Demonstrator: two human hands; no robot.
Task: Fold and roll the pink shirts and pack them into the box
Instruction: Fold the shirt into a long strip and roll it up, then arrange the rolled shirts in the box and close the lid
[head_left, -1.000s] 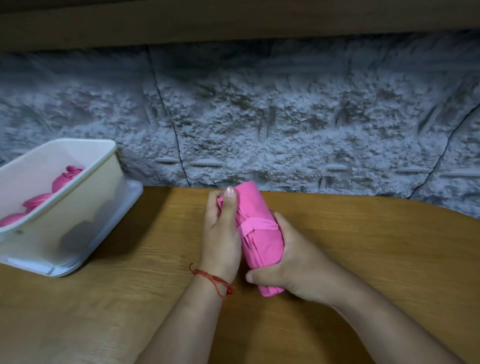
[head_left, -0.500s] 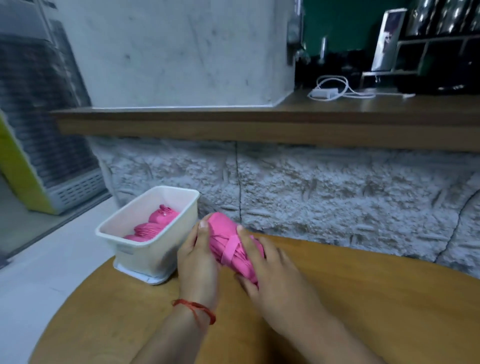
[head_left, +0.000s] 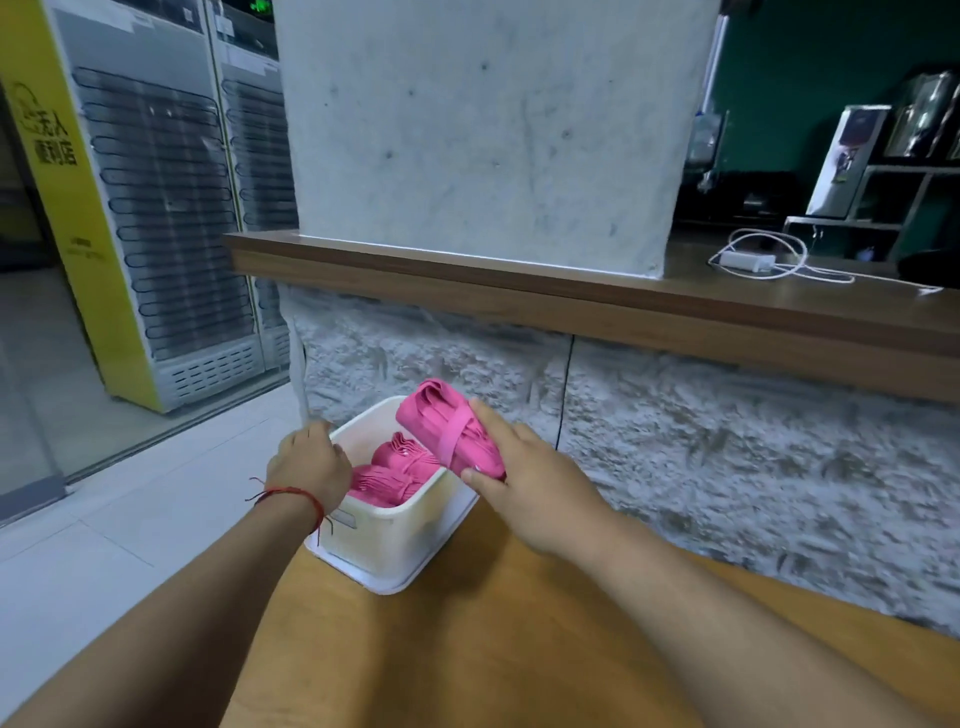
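Observation:
My right hand (head_left: 524, 475) grips a rolled pink shirt (head_left: 447, 426) bound with a pink strap, holding it tilted over the right rim of the white plastic box (head_left: 384, 540). The box stands on the wooden table's (head_left: 493, 649) far left corner, and rolled pink shirts (head_left: 395, 467) lie inside it. My left hand (head_left: 309, 462), with a red thread at the wrist, rests on the box's left rim with its fingers curled over the edge.
A rough grey stone wall (head_left: 701, 441) rises right behind the table, topped by a wooden ledge (head_left: 571, 301) with a white charger and cable (head_left: 753, 260). Left of the table the floor drops away; tall fridge backs (head_left: 156, 208) stand beyond.
Both hands held the roll at mid-table, then carried it left to the box. My left hand has let go of it and moved to the box's rim. The view has lifted.

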